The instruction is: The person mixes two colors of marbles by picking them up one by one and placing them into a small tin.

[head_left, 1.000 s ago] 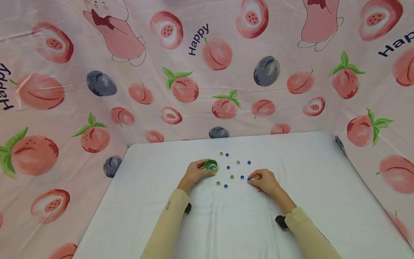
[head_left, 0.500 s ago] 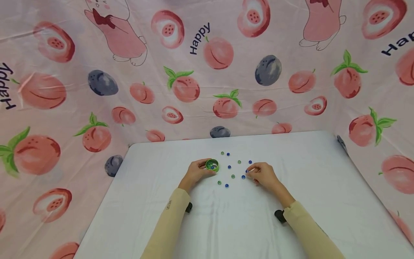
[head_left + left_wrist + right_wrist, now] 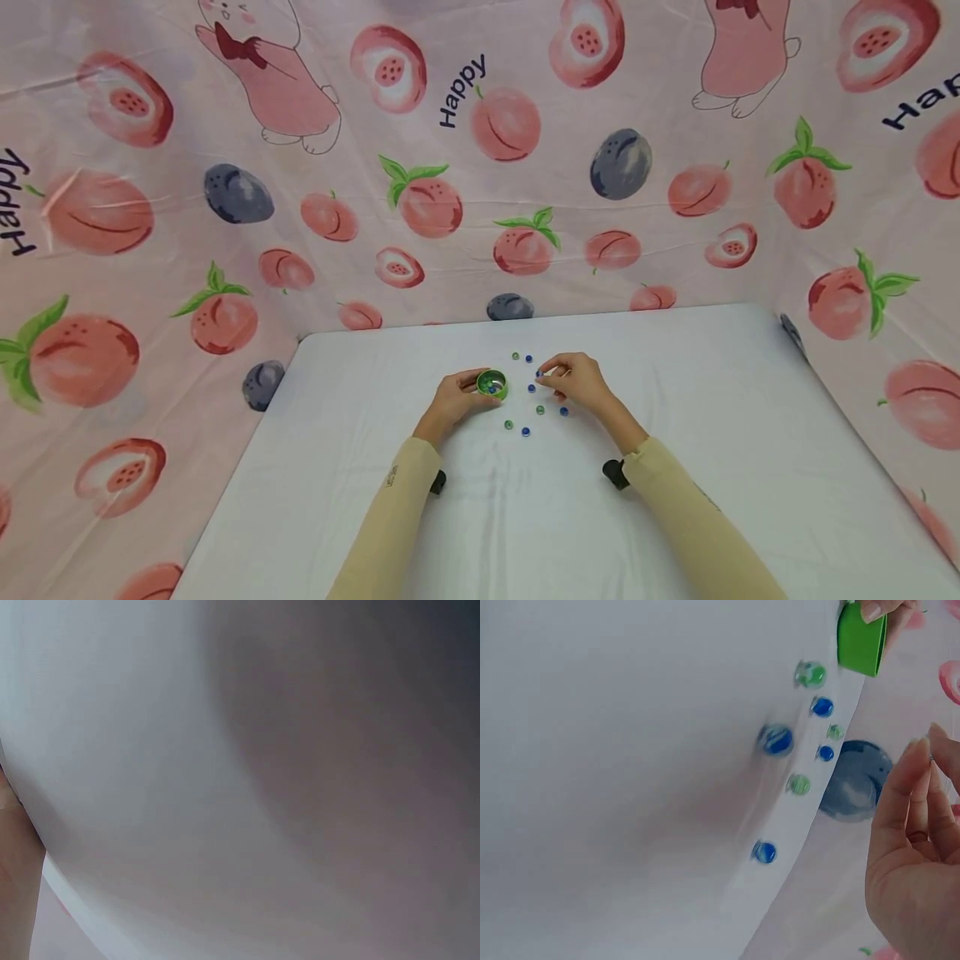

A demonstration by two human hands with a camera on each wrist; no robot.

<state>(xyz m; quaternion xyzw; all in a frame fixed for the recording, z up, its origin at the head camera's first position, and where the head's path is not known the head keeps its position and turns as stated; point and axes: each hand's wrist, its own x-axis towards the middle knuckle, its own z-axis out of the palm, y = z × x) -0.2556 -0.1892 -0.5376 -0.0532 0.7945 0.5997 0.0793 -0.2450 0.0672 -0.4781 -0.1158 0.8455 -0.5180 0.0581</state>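
At the middle of the table my left hand (image 3: 453, 398) holds a small green cup (image 3: 492, 372) upright, its thumb and fingers round the sides. A few blue and green marbles show inside it. To the right of the cup, my right hand (image 3: 579, 382) pinches a blue marble (image 3: 539, 374) between fingertips, above the table. In the right wrist view, its fingertips hide most of that marble. Loose on the cloth near both hands lie several marbles, among them a blue marble (image 3: 526, 432), a green marble (image 3: 508, 425) and another blue marble (image 3: 765, 852).
A white cloth covers the table (image 3: 315, 467). Behind and beside it hangs a pink fruit-print curtain (image 3: 450, 192). A dark object (image 3: 791, 330) sits at the table's right edge. The left wrist view shows mostly blurred white cloth and a bit of wrist (image 3: 19, 877).
My right hand has lifted the blue marble and carried it left and farther back, towards the cup. My left hand has stayed in place with the cup.
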